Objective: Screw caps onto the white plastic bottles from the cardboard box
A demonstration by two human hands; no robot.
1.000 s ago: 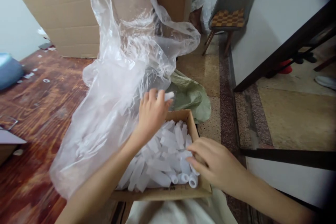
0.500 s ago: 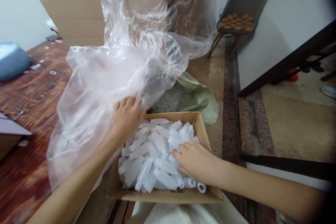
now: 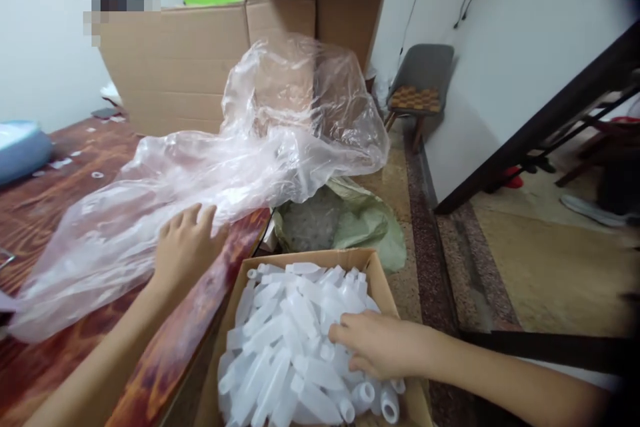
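Note:
A cardboard box (image 3: 387, 283) full of translucent white plastic bottles (image 3: 300, 320) with narrow necks stands low in front of me. My right hand (image 3: 377, 343) rests over the right part of the pile, fingers bent and thumb apart, touching the bottles with none visibly gripped. Over the table's edge, left of the box, my left hand (image 3: 187, 243) has its fingers spread. It is against or just above a large clear plastic bag (image 3: 200, 170), which lies crumpled across the table and puffs up at its far end.
The reddish wooden table (image 3: 165, 373) spans the left side, with a blue container (image 3: 23, 153) and white scraps on it. Large cardboard boxes (image 3: 185, 67) stand behind. A green sack (image 3: 370, 220) lies beyond the box. Farther back is a grey chair (image 3: 425, 77); a dark railing (image 3: 540, 117) slopes at right.
My left hand has moved left, away from the box edge, and the plastic bag has sunk and spread leftward over the table. My right hand stays on the bottles. The view has tilted up.

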